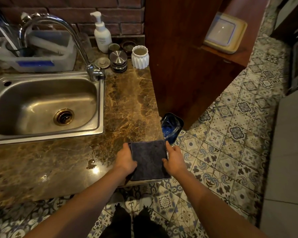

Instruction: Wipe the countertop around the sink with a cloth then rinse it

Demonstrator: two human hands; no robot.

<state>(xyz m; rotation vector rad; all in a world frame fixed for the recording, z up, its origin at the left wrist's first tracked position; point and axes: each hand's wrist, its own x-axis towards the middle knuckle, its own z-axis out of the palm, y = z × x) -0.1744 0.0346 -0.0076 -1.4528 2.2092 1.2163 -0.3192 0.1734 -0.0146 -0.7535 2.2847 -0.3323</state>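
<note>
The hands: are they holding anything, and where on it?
A dark cloth, held by its two side edges: left hand on the left edge, right hand on the right.

One steel sink (41,107) at the left of the frame, one curved tap (62,31) above it, one white pump bottle (102,34) at the top centre, one white ribbed cup (140,57), one stack of steel lids (118,60), one dark cloth (149,160) at the lower centre, two hands: left (126,160), right (175,160)
</note>
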